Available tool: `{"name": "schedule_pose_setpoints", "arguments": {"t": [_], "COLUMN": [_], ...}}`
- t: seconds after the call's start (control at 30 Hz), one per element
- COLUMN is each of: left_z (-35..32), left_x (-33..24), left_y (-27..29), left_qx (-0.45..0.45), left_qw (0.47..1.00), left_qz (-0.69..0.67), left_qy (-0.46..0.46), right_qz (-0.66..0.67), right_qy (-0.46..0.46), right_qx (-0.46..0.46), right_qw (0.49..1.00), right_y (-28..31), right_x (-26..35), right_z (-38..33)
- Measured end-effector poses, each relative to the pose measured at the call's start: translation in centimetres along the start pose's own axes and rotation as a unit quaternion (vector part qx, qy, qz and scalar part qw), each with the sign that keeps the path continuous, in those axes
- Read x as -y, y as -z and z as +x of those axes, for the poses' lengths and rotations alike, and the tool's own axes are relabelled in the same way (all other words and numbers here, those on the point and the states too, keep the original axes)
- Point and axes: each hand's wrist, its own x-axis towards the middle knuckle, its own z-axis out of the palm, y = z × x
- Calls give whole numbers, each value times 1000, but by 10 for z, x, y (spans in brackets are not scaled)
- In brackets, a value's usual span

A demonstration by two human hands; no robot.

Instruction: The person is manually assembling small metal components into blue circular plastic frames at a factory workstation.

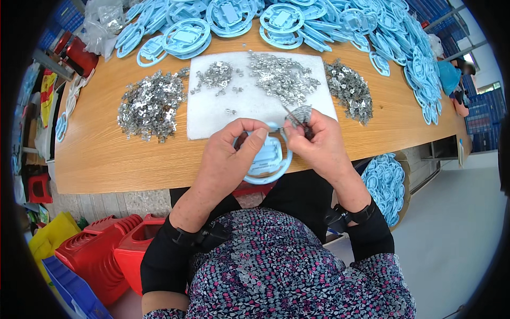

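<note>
Works seated at a wooden table (pixel 101 165), both forearms in from below, black bands at both wrists. Keeps a light-blue ring frame (pixel 272 169) at the near table edge, above the lap, just short of a white foam sheet (pixel 212 121). Pinches upper-left rim of ring frame with left hand (pixel 234 149), thumb against forefinger, no gap visible at the tips. Curls right hand (pixel 320 139) at upper right of the same frame, thumb and forefinger pressed together; grips a slim pointed rod (pixel 288 112), sticking out up and to the left, plus a grey metallic-looking clump (pixel 302 113) at the forefinger. Cannot tell exact kind of rod or clump, nor whether touching the frame with either: too small, partly hidden by fingers.

On foam sheet: small silver metal clips in a smaller cluster (pixel 215 76) at left, a broader spread (pixel 284 77) at right, a few strays (pixel 230 111) nearer the hands. Beside sheet, on bare wood: a large clip heap (pixel 151 106) to the left, a darker clip heap (pixel 350 93) to the right.

Along far side: a thick bank of blue frames (pixel 340 21), overlapping, tilted every way, spilling down the right. Below table at right: more blue frames (pixel 383 183) in a container. At lower left: red plastic stools (pixel 98 255), a yellow bag (pixel 53 242).
</note>
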Motion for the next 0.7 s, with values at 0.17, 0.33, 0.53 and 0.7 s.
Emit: {"name": "schedule_pose_setpoints", "arguments": {"t": [0.17, 0.33, 0.53, 0.7], "left_z": [-4, -3, -6, -7], "left_x": [6, 9, 3, -3], "left_y": [6, 7, 6, 6], "left_qx": [-8, 5, 10, 6], "left_qw": [996, 997, 997, 997], "left_qz": [-89, -79, -75, -70], "left_qy": [-11, 4, 23, 35], "right_qz": [-65, -204, -305, -375], "right_qy": [63, 111, 160, 173], "right_qx": [-32, -55, -44, -2], "right_qw": [995, 971, 938, 911], "right_y": [4, 0, -1, 2], "right_x": [-9, -12, 0, 13], "right_z": [-4, -5, 0, 3]}}
